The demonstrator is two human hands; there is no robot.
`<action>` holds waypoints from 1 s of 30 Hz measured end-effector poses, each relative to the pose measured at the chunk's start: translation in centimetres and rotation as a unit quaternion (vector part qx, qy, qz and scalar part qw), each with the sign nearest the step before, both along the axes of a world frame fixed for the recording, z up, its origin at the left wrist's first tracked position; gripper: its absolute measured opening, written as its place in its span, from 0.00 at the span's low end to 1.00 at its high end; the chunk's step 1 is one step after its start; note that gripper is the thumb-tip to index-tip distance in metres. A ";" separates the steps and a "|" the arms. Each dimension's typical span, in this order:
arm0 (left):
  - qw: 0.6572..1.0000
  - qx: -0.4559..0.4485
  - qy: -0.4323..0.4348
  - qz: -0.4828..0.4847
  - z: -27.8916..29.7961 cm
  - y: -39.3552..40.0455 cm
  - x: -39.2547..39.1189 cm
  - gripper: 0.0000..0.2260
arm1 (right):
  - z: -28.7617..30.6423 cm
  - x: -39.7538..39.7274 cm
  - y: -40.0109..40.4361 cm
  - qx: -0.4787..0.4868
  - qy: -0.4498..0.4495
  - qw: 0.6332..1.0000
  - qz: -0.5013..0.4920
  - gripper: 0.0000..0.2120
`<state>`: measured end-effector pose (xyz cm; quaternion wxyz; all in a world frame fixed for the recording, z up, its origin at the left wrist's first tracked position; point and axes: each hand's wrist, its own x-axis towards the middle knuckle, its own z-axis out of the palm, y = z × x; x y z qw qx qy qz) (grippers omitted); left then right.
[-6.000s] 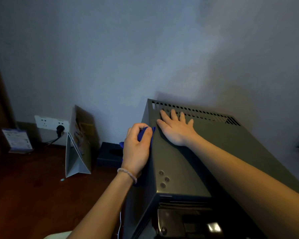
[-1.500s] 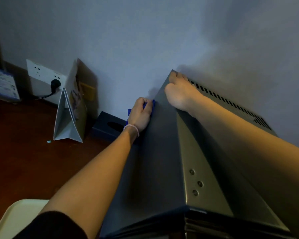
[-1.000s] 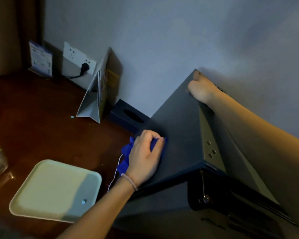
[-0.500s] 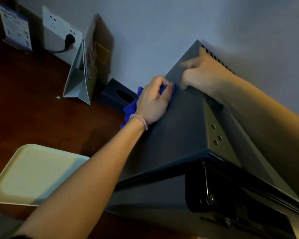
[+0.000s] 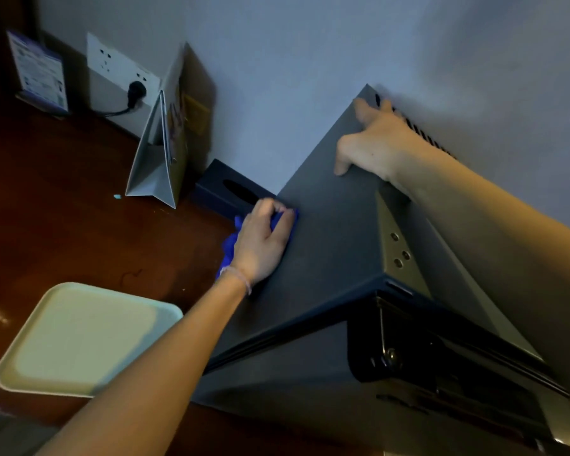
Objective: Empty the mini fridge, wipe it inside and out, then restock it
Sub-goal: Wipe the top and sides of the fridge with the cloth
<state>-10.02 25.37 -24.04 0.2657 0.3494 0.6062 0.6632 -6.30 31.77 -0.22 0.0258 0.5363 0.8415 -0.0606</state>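
One mini fridge (image 5: 336,245) stands on the dark wooden surface (image 5: 63,225), its back against the wall, with three round screw heads showing on its top. Two hands work on it. The left hand (image 5: 260,245) has its fingers curled round the one blue cloth (image 5: 229,241) and presses it to the fridge's left side wall, low near the rear corner; most of the cloth is hidden under the palm. The right hand (image 5: 372,143) lies on the top rear corner with fingers spread flat and relaxed, the thumb over the edge, covering part of the vent slots. Also on the surface: one pale tray (image 5: 76,340), one folded card stand (image 5: 158,159), one dark tissue box (image 5: 224,192) and one small sign (image 5: 40,72) whose print is unreadable. One black plug (image 5: 135,92) sits in the wall socket. The fridge's front and right side are cut off by the frame edge
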 end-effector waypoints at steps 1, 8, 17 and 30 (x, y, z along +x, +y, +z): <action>1.000 0.003 0.002 0.000 -0.4 -1.5 0.6 0.11 | 0.0 0.0 0.1 0.002 -0.006 1.000 -0.013 0.51; 0.999 0.031 0.004 0.013 1.9 -6.5 2.8 0.10 | -0.4 0.0 0.1 -0.004 0.005 0.998 -0.062 0.60; 0.998 0.067 0.017 0.002 5.2 1.5 -0.5 0.10 | -0.9 0.0 0.9 -0.016 0.051 0.997 -0.054 0.60; 0.997 -0.068 -0.023 -0.012 -1.1 9.6 -3.7 0.13 | -0.2 -0.2 0.5 -0.001 0.008 0.998 -0.056 0.51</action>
